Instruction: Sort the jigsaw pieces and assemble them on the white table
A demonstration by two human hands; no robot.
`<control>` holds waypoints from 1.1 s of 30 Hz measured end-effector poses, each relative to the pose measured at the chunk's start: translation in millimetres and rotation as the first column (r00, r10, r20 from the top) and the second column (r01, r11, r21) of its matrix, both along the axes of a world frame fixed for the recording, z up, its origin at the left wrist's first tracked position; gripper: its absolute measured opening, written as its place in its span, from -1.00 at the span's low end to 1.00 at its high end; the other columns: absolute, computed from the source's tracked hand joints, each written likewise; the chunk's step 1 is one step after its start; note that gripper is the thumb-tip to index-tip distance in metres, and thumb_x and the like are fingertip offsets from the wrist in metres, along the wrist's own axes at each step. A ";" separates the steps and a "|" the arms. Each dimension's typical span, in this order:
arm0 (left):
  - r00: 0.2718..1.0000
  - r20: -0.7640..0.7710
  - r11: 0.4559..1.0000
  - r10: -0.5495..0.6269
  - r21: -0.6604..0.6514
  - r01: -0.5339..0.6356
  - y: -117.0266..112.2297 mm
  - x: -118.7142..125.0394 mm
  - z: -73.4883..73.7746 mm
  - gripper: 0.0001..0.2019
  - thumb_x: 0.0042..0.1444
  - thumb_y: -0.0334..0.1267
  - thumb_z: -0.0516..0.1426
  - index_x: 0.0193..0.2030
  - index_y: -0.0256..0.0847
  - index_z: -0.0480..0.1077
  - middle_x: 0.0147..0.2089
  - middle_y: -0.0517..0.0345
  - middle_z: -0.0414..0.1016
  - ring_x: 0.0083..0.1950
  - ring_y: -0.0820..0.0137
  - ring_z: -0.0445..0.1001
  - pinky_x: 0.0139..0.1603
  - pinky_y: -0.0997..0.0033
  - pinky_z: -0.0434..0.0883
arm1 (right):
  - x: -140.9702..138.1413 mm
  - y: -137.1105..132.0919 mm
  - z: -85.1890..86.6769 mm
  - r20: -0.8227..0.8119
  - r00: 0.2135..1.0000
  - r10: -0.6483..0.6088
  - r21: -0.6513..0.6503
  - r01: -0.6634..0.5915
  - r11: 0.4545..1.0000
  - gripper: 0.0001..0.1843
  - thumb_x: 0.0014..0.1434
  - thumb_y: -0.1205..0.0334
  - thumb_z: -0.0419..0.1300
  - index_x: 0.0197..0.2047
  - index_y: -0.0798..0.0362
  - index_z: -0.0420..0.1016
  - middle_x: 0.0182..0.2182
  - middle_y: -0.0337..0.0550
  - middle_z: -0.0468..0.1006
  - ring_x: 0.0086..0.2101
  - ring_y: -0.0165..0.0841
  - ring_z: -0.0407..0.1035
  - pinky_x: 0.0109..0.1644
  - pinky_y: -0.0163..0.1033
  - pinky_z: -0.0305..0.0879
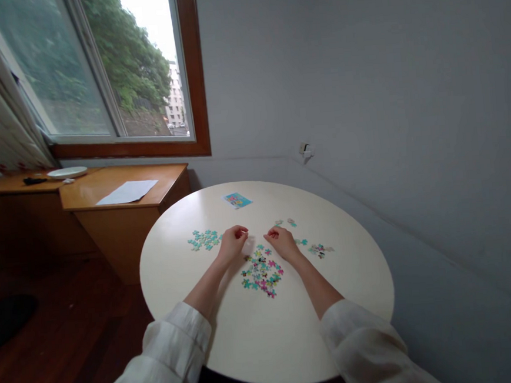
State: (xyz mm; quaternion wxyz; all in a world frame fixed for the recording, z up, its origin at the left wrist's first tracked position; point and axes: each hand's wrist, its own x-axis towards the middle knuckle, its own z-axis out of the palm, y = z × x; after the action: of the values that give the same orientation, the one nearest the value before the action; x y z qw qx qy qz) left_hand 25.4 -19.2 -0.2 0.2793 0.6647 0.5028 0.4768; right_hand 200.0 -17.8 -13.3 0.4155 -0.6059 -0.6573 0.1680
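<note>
Both hands are over the round white table, a short gap between them. My left hand has its thumb and fingers curled together; anything held there is too small to make out. Facing it, my right hand is closed in a pinch, and its content is likewise unclear. Just below the hands lies a pile of mixed-colour jigsaw puzzle pieces. Left of my left hand is a group of turquoise puzzle pieces. More puzzle pieces are scattered to the right of my right hand, some partly hidden by it.
A small colourful picture card lies at the far side of the round table. To the left, a wooden desk bears a paper sheet and a white plate. A wall socket is behind the table.
</note>
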 end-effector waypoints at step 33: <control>0.999 0.036 0.999 0.009 -0.032 -0.008 1.4 -1.8 1.5 -0.84 -0.08 -0.32 0.07 -0.37 -0.29 0.43 -0.54 0.15 0.40 -0.50 0.49 0.33 -0.48 0.51 0.25 | 124.5 -33.0 43.0 0.237 0.937 -0.257 -0.556 0.348 0.755 -0.81 -0.08 0.21 0.23 -0.59 0.13 0.37 -0.80 -0.34 0.19 -0.69 -0.50 0.15 -0.59 -0.37 0.06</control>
State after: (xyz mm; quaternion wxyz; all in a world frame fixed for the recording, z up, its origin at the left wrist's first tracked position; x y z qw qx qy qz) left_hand 23.7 -17.8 1.3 0.2968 0.6493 0.5080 0.4820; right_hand 324.5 -50.8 29.7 0.1789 -0.8136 -0.4938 0.2494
